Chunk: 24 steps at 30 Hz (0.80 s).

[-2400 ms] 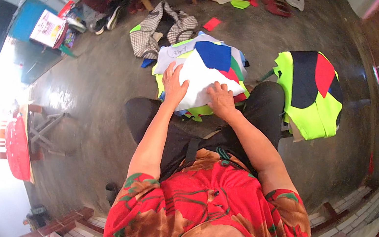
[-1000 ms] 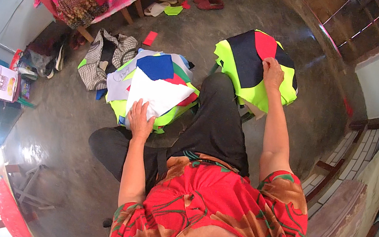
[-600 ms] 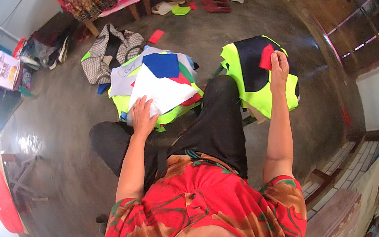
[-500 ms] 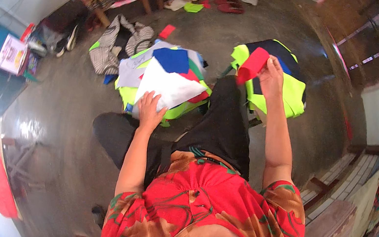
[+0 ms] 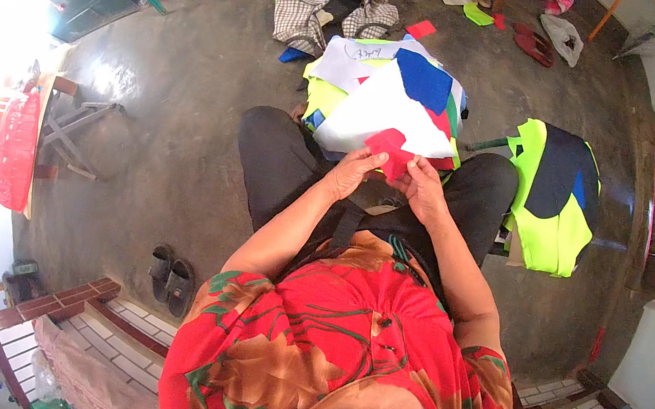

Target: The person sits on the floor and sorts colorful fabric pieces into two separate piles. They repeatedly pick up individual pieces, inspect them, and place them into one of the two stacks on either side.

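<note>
Fingers of both the left hand (image 5: 354, 172) and right hand (image 5: 424, 190) are now pinching the red fabric piece (image 5: 389, 147), brought over from the neon-yellow stack (image 5: 555, 198) to the lap pile's (image 5: 378, 101) near edge.

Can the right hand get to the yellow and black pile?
Probably yes: the pile lies just beside the right knee with nothing between, though the right hand now pinches a red cloth piece.

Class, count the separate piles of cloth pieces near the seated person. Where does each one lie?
2. One mixed pile lies on the floor ahead of the knees, beyond the red piece held by both hands. A yellow-and-dark pile lies on the person's right. Others may be hidden.
</note>
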Motion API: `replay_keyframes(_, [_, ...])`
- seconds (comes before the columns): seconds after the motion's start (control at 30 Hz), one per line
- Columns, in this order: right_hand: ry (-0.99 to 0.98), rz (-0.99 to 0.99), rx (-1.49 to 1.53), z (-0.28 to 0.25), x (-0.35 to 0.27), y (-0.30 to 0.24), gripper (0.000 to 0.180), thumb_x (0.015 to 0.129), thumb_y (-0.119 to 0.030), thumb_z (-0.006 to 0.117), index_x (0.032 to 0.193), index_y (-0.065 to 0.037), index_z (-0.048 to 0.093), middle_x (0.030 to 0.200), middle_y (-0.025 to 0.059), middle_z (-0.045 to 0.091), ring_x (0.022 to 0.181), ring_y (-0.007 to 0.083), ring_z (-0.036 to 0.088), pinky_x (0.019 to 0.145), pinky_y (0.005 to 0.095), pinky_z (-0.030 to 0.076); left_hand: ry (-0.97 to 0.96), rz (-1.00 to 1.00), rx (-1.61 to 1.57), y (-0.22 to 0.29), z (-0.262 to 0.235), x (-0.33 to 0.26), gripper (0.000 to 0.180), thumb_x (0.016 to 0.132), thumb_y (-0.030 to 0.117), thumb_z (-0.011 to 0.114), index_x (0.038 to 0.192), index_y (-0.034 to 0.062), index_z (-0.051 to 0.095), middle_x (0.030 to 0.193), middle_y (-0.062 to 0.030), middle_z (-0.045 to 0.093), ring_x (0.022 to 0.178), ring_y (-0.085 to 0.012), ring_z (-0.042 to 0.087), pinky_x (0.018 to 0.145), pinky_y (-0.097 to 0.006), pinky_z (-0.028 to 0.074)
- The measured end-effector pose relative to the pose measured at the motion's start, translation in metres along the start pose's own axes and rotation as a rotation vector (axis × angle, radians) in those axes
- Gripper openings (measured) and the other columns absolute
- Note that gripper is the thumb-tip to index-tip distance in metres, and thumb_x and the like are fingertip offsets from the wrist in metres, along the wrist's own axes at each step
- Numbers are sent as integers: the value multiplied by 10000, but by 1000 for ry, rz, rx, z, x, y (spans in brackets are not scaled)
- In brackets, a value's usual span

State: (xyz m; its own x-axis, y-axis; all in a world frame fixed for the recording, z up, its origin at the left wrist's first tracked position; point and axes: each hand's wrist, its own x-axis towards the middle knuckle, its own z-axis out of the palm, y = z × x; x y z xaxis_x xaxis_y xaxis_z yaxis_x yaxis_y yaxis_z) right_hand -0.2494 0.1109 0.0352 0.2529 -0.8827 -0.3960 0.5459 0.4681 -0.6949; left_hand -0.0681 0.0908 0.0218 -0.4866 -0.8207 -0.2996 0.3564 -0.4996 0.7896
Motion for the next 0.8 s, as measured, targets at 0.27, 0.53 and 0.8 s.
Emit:
replay_keyframes(0.27, [84, 111, -172, 1, 4, -9, 194, 938, -292, 517, 1010, -112, 514, 905, 78, 629, 794, 172, 616, 706, 306, 496, 211, 250, 218, 45, -19, 13, 254, 894, 157, 556, 1102, 13, 580, 1019, -69, 642, 883, -136, 608, 762, -285, 502])
replay_keyframes(0.53, [-10, 164, -351, -1, 5, -13, 237, 928, -313, 538, 990, -83, 536, 886, 77, 629, 757, 140, 595, 666, 269, 471, 184, 486, 92, 146, -27, 33, 289, 888, 139, 557, 1150, 18, 565, 1011, -79, 640, 833, -177, 646, 698, -338, 542])
replay_keyframes(0.8, [-30, 179, -381, -2, 7, -9, 265, 931, -327, 535, 1000, -71, 535, 884, 79, 630, 745, 144, 598, 666, 269, 475, 532, -206, 400, 66, -114, 51, 288, 856, 134, 583, 1120, 41, 516, 927, -87, 642, 616, -225, 652, 449, -341, 514])
